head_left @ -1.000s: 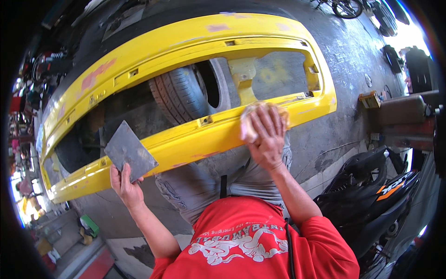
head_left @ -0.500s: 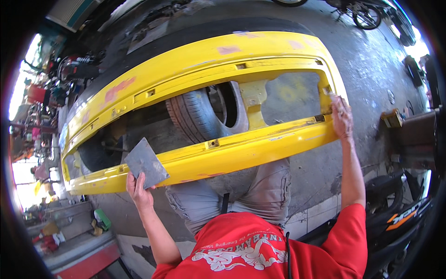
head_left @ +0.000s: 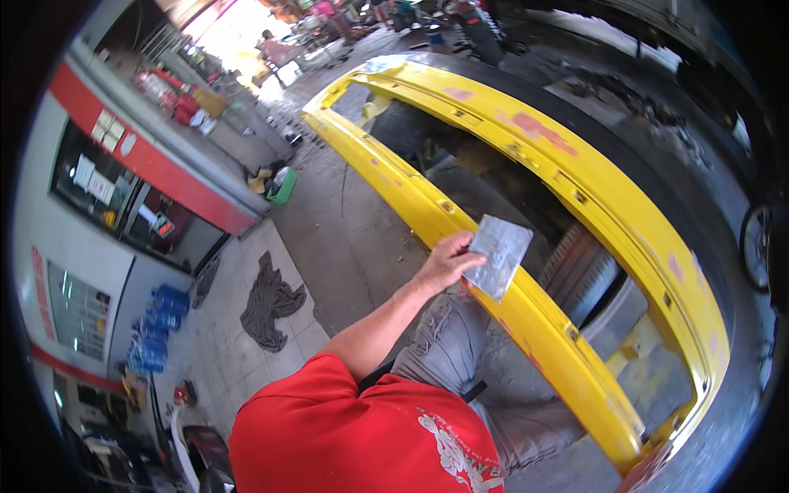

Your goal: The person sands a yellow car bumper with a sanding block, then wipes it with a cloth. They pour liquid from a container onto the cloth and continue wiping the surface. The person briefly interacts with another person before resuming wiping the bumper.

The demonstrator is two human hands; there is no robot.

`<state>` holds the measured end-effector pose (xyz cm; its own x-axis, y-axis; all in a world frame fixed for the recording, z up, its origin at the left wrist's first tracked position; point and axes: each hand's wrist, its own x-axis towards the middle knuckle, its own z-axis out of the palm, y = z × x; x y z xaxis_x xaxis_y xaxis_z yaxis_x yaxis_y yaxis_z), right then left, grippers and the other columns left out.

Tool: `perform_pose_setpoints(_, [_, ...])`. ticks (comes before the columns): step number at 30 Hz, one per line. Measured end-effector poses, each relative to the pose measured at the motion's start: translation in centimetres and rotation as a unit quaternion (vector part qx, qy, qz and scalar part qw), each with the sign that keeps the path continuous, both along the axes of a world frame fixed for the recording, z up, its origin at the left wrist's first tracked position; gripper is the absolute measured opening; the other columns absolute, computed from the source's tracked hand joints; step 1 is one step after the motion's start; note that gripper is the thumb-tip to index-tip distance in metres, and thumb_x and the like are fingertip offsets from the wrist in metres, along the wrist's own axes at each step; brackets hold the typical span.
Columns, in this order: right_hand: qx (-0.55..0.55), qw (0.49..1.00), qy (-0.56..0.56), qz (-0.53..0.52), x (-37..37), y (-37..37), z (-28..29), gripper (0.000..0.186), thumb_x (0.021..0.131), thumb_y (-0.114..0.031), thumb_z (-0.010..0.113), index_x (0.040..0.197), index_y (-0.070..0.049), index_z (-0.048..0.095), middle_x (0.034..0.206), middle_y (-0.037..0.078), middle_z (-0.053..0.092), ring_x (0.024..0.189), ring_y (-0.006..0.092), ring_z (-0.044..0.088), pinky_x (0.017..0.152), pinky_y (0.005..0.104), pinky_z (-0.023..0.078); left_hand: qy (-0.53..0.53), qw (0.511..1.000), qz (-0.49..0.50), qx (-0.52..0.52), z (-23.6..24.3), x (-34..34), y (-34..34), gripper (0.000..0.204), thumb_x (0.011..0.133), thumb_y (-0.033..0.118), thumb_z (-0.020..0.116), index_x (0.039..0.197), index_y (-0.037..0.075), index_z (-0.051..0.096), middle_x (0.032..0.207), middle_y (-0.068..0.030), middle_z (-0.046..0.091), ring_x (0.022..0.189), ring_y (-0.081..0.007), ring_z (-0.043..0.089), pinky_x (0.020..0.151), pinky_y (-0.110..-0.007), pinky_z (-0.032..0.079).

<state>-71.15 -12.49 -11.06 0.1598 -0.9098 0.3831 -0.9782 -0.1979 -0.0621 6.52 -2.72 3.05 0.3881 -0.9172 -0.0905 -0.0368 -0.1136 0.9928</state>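
My left hand (head_left: 450, 261) pinches a thin, grey, rectangular sheet (head_left: 500, 253) by one edge, fingers and thumb closed on it. The sheet overlaps the near rail of a yellow car bumper (head_left: 394, 187), which stretches from the far left to the lower right. Pinkish patches (head_left: 542, 131) mark its paint in several spots. Low at the right, my right hand (head_left: 648, 472) holds the bumper's near end, partly cut off by the dark rim of the view. A tyre (head_left: 579, 267) shows through the bumper's opening.
On the left, a dark cloth (head_left: 271, 304) lies on pale tiles beside blue water jugs (head_left: 156, 329). A green container (head_left: 282, 186) stands by the red-edged wall. Another person (head_left: 275, 49) sits far off near the bright doorway. A wheel (head_left: 754, 246) is at the right edge.
The view has swung to the left, so the bumper now runs diagonally and the wall and tiles have appeared. My left hand still holds the grey sheet; my right hand stays at the bumper's end.
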Motion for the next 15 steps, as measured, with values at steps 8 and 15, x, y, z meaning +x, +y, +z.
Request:
perform_pose_setpoints(8, [-0.049,0.991,-0.107,-0.06,14.9,7.2,5.5,0.036,0.11,-0.032,0.056,0.127,-0.007,0.074,0.125,0.013,0.074,0.124,0.0327,0.066,0.106,0.0438,0.051,0.037,0.996,-0.069,0.047,1.7,1.2,0.2,0.033,0.096,0.007,0.069,0.128,-0.002,0.064,0.1,-0.0064,0.072,0.077,-0.0135,0.071,0.061,-0.031,0.06])
perform_pose_setpoints(15, [0.032,0.999,0.02,-0.014,16.5,5.5,8.2,0.035,0.105,-0.027,0.062,0.131,-0.007,0.071,0.128,0.017,0.071,0.12,0.0374,0.066,0.103,0.0485,0.053,0.024,0.98,-0.137,0.143,2.4,2.2,-0.6,0.034,0.101,0.013,0.07,0.133,0.001,0.063,0.103,-0.0063,0.074,0.083,-0.0136,0.073,0.062,-0.031,0.063])
